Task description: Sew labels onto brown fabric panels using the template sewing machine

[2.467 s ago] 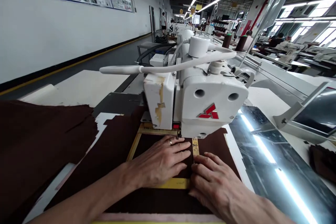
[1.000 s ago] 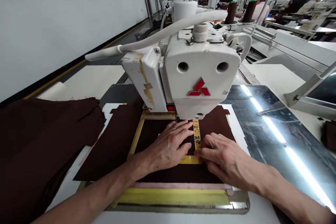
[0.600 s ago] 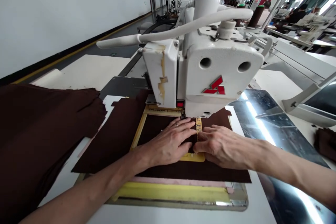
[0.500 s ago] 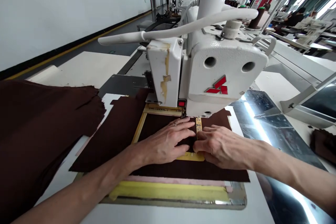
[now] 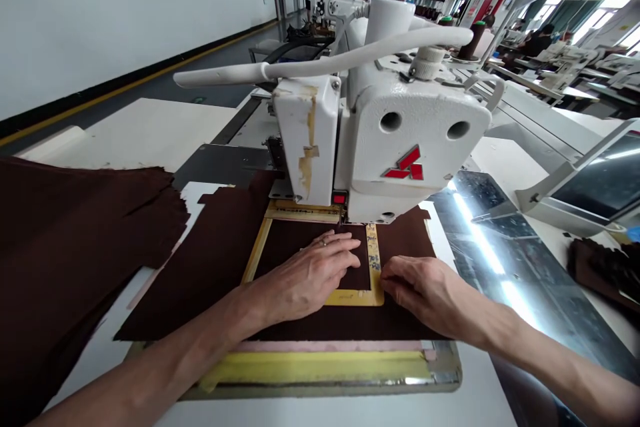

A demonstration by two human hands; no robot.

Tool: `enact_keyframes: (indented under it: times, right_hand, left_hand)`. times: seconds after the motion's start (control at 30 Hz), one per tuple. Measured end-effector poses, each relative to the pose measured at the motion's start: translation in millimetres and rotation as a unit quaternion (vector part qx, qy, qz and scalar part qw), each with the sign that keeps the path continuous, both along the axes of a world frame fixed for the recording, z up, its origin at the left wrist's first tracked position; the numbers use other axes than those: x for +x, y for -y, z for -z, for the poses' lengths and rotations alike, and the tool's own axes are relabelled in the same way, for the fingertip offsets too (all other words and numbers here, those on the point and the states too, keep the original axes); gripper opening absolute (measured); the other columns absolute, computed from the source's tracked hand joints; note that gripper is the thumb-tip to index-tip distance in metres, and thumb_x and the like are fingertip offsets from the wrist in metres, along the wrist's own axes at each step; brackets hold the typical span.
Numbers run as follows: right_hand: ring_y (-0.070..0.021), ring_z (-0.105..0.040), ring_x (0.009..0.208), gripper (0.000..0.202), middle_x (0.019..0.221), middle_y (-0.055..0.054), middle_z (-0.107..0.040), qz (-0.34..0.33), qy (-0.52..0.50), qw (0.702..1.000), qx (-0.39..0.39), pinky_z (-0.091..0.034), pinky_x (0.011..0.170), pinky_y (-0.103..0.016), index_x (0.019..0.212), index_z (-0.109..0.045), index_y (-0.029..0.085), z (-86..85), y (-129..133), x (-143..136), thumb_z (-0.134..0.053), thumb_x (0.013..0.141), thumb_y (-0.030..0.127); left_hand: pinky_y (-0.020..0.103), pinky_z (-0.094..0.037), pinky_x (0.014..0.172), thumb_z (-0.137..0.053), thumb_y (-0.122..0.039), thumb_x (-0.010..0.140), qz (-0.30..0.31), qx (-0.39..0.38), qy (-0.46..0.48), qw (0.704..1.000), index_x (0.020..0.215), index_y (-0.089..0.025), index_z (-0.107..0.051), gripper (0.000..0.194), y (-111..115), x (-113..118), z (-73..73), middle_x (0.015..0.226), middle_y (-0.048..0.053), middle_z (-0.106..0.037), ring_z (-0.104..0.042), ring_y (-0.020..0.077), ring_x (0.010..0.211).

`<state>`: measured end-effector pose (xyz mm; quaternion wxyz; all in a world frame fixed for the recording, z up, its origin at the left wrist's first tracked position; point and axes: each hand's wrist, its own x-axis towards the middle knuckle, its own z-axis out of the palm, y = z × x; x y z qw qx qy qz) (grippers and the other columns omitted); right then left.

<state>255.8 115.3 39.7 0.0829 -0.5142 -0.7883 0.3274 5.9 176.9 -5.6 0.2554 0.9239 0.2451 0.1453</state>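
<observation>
A dark brown cloth panel point(image 5: 220, 247) lies flat under the sewing machine head point(image 5: 420, 137). On top of it rests a yellow rectangular clamp frame point(image 5: 356, 297), with handwriting on its right bar. My left hand point(image 5: 310, 273) lies over the frame's front left part, palm down, its outstretched fingers on the cloth inside the opening. Just outside the right bar, my right hand point(image 5: 420, 290) is closed, thumb and fingertips together against the cloth; whatever they may pinch is hidden. The needle area sits behind the frame, mostly covered by the machine head.
More brown cloth point(image 5: 75, 233) is heaped at the left. Beneath the panel, a plate with a yellow strip point(image 5: 320, 367) shows at the front. A shiny metal surface point(image 5: 480, 240) and a tilted screen point(image 5: 595, 180) stand at the right, beside dark cloth scraps point(image 5: 605, 273).
My right hand has shifted off the frame's right bar onto the cloth to its right. My left hand stays on the cloth within the frame. The whole view has slid slightly left.
</observation>
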Motion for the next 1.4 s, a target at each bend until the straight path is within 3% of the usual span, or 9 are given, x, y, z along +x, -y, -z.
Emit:
enact_keyframes:
  times: [0.17,0.43,0.53,0.6,0.7,0.8,0.93,1.17,1.4]
  right_hand:
    - [-0.0125,-0.049,0.063,0.014,0.076,0.004,-0.060,0.018,-0.015,1.000,-0.005,-0.039,0.060,-0.024,0.092,-0.059,0.021,1.3,0.4,-8.4,-0.049,0.094,0.011]
    - [-0.0134,-0.051,0.060,0.016,0.075,0.003,-0.061,-0.001,-0.014,1.000,0.001,-0.042,0.057,-0.027,0.092,-0.059,0.022,9.9,-1.0,-8.9,-0.047,0.096,0.013]
    - [-0.0170,-0.059,0.071,0.023,0.087,-0.004,-0.065,-0.035,-0.008,0.996,0.086,-0.048,0.064,-0.031,0.098,-0.062,0.020,15.5,-0.5,-12.6,-0.040,0.103,0.020]
    - [-0.0223,-0.064,0.090,0.026,0.106,-0.009,-0.068,-0.091,0.002,0.981,0.171,-0.053,0.079,-0.038,0.112,-0.065,0.019,20.1,3.3,-17.3,-0.040,0.106,0.024]
    - [-0.0293,-0.060,0.119,0.030,0.134,-0.011,-0.065,-0.161,0.035,0.954,0.251,-0.047,0.104,-0.052,0.131,-0.062,0.019,29.0,11.8,-21.7,-0.049,0.107,0.030]
    - [-0.0308,-0.056,0.129,0.034,0.137,-0.011,-0.064,-0.174,0.064,0.942,0.278,-0.037,0.115,-0.058,0.135,-0.061,0.018,35.8,17.2,-18.1,-0.054,0.106,0.033]
    - [-0.0303,-0.058,0.127,0.032,0.134,-0.012,-0.066,-0.170,0.071,0.941,0.285,-0.040,0.115,-0.058,0.130,-0.065,0.016,35.4,17.4,-10.8,-0.055,0.105,0.033]
    - [-0.0302,-0.056,0.129,0.031,0.135,-0.014,-0.064,-0.145,0.045,0.952,0.267,-0.046,0.110,-0.053,0.131,-0.064,0.017,33.3,18.6,-4.1,-0.056,0.104,0.031]
    - [-0.0248,-0.058,0.120,0.030,0.126,-0.013,-0.064,-0.068,-0.068,0.967,0.237,-0.053,0.101,-0.042,0.132,-0.060,0.016,34.6,32.5,21.6,-0.049,0.104,0.017]
  left_hand:
    - [0.041,-0.038,0.122,-0.041,0.001,0.092,-0.026,0.011,0.027,0.999,0.122,-0.020,-0.065,0.044,-1.3,-0.6,5.2,0.151,0.009,-0.055,-0.042,0.0213,0.147]
    - [0.033,-0.048,0.115,-0.045,-0.017,0.104,-0.086,0.025,0.041,0.995,0.130,-0.022,-0.065,0.034,-22.8,-51.5,-21.9,0.139,0.005,-0.066,-0.060,0.0184,0.132]
    - [0.039,-0.043,0.119,-0.049,-0.025,0.105,-0.075,0.062,-0.021,0.995,0.138,-0.022,-0.061,0.035,-20.8,-71.1,-18.6,0.148,0.007,-0.058,-0.048,0.0214,0.143]
    - [0.043,-0.039,0.122,-0.051,-0.029,0.106,-0.057,0.071,-0.061,0.994,0.142,-0.022,-0.059,0.038,-16.4,-75.8,-13.0,0.154,0.009,-0.051,-0.039,0.0233,0.149]
    - [0.049,-0.033,0.124,-0.058,-0.040,0.102,-0.050,0.062,-0.090,0.993,0.145,-0.023,-0.055,0.046,-11.7,-71.7,-7.9,0.159,0.011,-0.045,-0.033,0.0269,0.152]
    - [0.050,-0.032,0.124,-0.066,-0.043,0.097,-0.034,0.058,-0.087,0.994,0.147,-0.023,-0.054,0.055,-12.5,-62.0,-8.4,0.161,0.012,-0.041,-0.028,0.0289,0.154]
    - [0.049,-0.031,0.124,-0.066,-0.035,0.097,0.012,0.072,-0.053,0.996,0.142,-0.022,-0.059,0.048,-17.7,-47.7,-7.5,0.160,0.012,-0.043,-0.025,0.0298,0.155]
    - [0.056,-0.031,0.123,-0.062,-0.036,0.100,0.079,0.072,-0.019,0.994,0.135,-0.028,-0.066,0.036,-24.5,-17.2,1.1,0.155,0.010,-0.050,-0.035,0.0334,0.151]
    - [0.057,-0.024,0.125,-0.065,-0.036,0.098,0.069,0.048,-0.036,0.996,0.131,-0.031,-0.068,0.034,-24.8,-4.2,1.2,0.155,0.007,-0.051,-0.036,0.0319,0.150]
